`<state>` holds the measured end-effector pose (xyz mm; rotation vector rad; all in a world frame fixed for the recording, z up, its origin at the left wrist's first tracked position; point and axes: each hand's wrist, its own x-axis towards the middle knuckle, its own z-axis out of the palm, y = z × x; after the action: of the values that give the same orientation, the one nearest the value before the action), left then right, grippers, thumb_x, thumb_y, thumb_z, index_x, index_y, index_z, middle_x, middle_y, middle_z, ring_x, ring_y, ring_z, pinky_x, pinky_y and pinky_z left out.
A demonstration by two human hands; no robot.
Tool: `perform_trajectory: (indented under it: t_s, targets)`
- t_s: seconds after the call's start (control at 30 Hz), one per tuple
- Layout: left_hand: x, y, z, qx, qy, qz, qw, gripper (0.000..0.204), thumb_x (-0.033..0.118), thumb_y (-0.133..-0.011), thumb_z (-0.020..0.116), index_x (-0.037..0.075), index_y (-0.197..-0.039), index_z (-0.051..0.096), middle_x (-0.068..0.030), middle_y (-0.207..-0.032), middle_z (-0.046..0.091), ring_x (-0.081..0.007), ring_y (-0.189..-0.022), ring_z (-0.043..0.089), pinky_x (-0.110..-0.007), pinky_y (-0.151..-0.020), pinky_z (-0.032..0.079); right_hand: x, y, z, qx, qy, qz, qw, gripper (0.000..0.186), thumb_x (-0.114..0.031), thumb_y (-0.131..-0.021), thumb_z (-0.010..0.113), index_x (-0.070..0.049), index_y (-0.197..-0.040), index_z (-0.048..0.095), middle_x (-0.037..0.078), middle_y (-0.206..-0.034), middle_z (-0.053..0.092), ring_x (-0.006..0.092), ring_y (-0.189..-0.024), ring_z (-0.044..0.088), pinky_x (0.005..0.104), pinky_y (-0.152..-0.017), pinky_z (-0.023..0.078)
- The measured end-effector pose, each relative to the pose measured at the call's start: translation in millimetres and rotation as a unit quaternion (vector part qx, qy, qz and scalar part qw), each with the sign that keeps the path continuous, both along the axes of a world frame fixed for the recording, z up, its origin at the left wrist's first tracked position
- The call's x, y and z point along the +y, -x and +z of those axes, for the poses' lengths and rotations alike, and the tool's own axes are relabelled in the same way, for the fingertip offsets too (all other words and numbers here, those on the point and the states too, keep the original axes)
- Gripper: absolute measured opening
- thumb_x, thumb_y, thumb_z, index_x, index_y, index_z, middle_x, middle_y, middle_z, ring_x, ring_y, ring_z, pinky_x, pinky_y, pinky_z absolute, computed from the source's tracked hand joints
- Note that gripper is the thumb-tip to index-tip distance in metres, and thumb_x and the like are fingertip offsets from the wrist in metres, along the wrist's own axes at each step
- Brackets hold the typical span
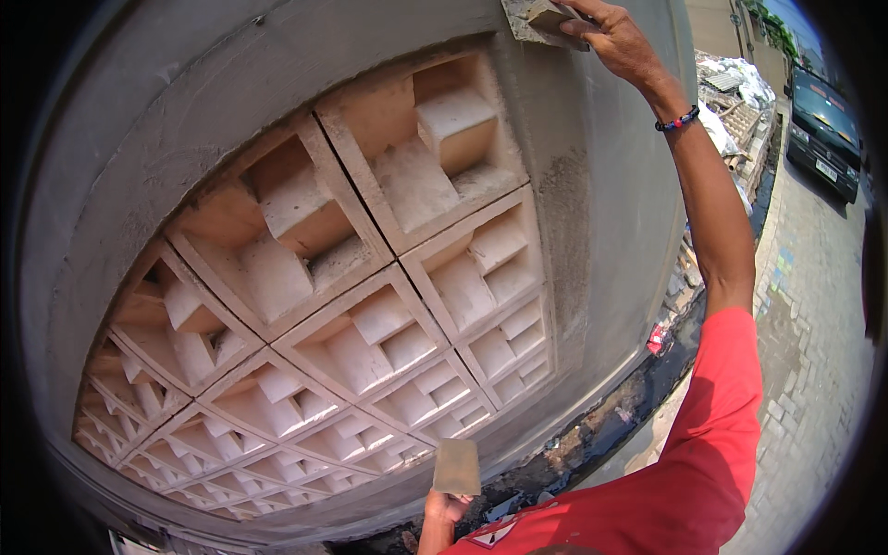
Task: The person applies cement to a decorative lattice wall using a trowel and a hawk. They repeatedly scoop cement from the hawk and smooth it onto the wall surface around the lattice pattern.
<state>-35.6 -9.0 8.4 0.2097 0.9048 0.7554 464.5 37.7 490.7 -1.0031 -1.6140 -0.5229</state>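
My right hand (612,44) is raised at the top, gripping a small mortar-smeared trowel (525,20) against the grey plastered wall (139,102), above and right of a panel of pale patterned breeze blocks (407,185). A strip of rougher, darker plaster (561,231) runs down beside the blocks, below the trowel. Low at the centre, my left hand (442,507) holds a small tan, rectangular board (456,467) by its underside, in front of the lowest block rows. Part of that hand is hidden by the board.
A dark drainage ditch (606,435) with rubble runs along the wall's foot. At the right are a paved lane (809,351), a parked dark vehicle (821,125) and piled white sacks and debris (740,83).
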Motion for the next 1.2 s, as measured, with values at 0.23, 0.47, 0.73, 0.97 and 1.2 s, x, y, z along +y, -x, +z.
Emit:
perform_trajectory:
  t_s: [0.23,0.47,0.73,0.97,1.2]
  targets:
    - [6,0,-6,0.033,-0.004,-0.027,0.999,0.025,0.032,-0.088,0.054,0.013,-0.103,0.059,-0.0033,-0.09,0.065,-0.0173,-0.071,0.061,-0.027,-0.046,0.039,-21,-11,-124,-0.129,0.083,-0.067,0.986,0.037,0.005,-0.078,0.057,-0.009,-0.113,0.06,0.008,-0.102,0.063,0.0235,-0.095,0.058,0.0329,-0.087,0.046]
    - [7,-13,15,0.016,-0.038,-0.049,0.998,0.022,0.028,-0.087,0.054,0.012,-0.102,0.06,-0.0042,-0.088,0.064,-0.0168,-0.067,0.059,-0.027,-0.046,0.038,-38,-21,-59,0.078,0.037,0.073,0.994,0.033,-0.007,-0.087,0.055,-0.007,-0.119,0.057,0.003,-0.105,0.063,0.0137,-0.101,0.055,0.0282,-0.09,0.043]
    - [3,-18,9,0.025,-0.013,-0.018,0.999,0.022,0.028,-0.087,0.054,0.012,-0.101,0.06,-0.0043,-0.087,0.065,-0.0174,-0.068,0.061,-0.027,-0.045,0.04,-7,-14,72,-0.006,-0.014,0.068,0.998,0.034,0.001,-0.082,0.054,-0.001,-0.115,0.057,0.007,-0.105,0.064,0.0151,-0.095,0.058,0.0282,-0.085,0.046]
    - [4,-21,7,-0.006,-0.01,-0.019,1.0,0.021,0.027,-0.087,0.054,0.012,-0.101,0.06,-0.0044,-0.087,0.065,-0.0172,-0.068,0.061,-0.027,-0.046,0.04,16,-38,11,-0.11,-0.099,-0.129,0.98,0.029,-0.011,-0.087,0.058,-0.014,-0.116,0.061,0.003,-0.109,0.063,0.0187,-0.104,0.057,0.0319,-0.095,0.045]
    - [4,-19,9,0.018,-0.012,-0.008,1.0,0.02,0.025,-0.087,0.055,0.011,-0.1,0.059,-0.0046,-0.086,0.064,-0.0172,-0.066,0.059,-0.028,-0.047,0.039,-20,-8,-88,-0.207,0.072,-0.076,0.973,0.036,0.003,-0.079,0.057,-0.011,-0.112,0.061,0.005,-0.1,0.065,0.0234,-0.095,0.056,0.0361,-0.085,0.047]
